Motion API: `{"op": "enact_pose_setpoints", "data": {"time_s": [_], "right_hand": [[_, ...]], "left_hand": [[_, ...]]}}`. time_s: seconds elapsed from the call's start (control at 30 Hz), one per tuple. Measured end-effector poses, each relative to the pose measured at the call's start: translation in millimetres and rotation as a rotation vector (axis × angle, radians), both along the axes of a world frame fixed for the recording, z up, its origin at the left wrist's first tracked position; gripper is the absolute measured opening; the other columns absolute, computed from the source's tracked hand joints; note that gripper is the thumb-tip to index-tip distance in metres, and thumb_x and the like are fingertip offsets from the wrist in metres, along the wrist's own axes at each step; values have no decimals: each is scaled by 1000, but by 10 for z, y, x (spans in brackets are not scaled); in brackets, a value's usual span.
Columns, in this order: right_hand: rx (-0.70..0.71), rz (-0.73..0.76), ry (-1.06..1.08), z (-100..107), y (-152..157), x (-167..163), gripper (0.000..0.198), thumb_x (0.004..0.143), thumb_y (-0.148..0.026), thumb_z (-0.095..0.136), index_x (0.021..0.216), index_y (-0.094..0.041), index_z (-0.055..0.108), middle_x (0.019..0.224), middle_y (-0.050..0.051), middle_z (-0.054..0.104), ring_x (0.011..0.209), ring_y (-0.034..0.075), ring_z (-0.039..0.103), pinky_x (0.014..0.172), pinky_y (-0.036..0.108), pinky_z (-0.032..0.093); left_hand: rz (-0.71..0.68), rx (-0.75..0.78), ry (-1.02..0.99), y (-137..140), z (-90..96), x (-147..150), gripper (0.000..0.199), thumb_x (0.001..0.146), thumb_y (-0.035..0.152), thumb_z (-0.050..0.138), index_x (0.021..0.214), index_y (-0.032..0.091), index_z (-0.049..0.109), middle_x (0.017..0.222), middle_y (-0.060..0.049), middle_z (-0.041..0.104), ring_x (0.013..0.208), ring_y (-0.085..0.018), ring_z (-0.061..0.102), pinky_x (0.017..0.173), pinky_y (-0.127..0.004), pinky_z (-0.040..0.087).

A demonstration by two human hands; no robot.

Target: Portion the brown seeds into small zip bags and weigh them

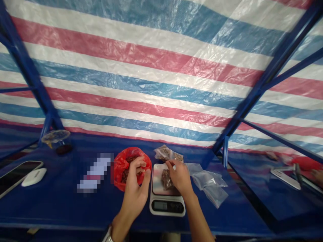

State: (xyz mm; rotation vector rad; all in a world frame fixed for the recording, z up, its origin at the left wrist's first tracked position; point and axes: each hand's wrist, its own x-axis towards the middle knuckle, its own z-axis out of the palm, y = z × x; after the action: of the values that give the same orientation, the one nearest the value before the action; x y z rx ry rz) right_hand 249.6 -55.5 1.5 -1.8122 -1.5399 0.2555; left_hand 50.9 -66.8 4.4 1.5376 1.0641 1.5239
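Observation:
My left hand (135, 185) is over the near right side of a red plastic bag (118, 158), which stands open with small dark brown pieces (125, 174) inside. Its fingers are curled in toward the thumb, and whatever they may hold is hidden. My right hand (180, 176) pinches the top of a small clear zip bag (166, 179) partly filled with the same kind of brown pieces. That bag rests on the plate of a white digital kitchen scale (166, 210). The figures on its display are too blurred to read.
Behind the scale lie filled zip bags (165, 153). Several flat clear zip bags (207, 179) are spread to its right. A phone (19, 173), a white mouse-shaped object (34, 177) and a clear tub (59, 143) are at left. Blue bars (252, 87) frame the striped sheet.

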Motion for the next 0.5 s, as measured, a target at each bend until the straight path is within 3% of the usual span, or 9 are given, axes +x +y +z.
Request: {"op": "enact_pose_setpoints", "data": {"time_s": [0.07, 0.13, 0.3, 0.5], "right_hand": [[17, -84, -157, 28, -22, 17, 29, 101, -38, 59, 115, -20, 78, 119, 13, 76, 113, 32, 66, 96, 41, 44], [34, -181, -214, 97, -64, 51, 34, 103, -41, 56, 122, -21, 75, 124, 14, 73, 116, 34, 63, 97, 43, 42], [111, -315, -172, 258, -239, 216, 38, 106, -42, 47, 117, -22, 76, 121, 13, 74, 111, 32, 62, 93, 43, 40], [113, -304, -151, 357, -385, 326, 36, 104, -42, 50, 112, -23, 78, 114, 10, 77, 105, 31, 63, 89, 40, 39]], "left_hand": [[12, -10, 13, 6, 34, -17, 32, 101, 42, 57, 128, 25, 56, 118, -8, 63, 109, -22, 65, 99, -39, 52], [22, -16, 21, 8, 64, -43, 31, 100, 41, 58, 126, 24, 57, 114, -8, 64, 105, -22, 66, 96, -38, 53], [43, -38, 58, -1, 129, -118, 29, 97, 39, 59, 121, 23, 60, 109, -7, 66, 97, -21, 68, 90, -36, 55], [31, 37, 146, -16, 173, -169, 23, 97, 33, 56, 117, 22, 61, 106, -6, 69, 95, -20, 70, 86, -32, 56]]}}
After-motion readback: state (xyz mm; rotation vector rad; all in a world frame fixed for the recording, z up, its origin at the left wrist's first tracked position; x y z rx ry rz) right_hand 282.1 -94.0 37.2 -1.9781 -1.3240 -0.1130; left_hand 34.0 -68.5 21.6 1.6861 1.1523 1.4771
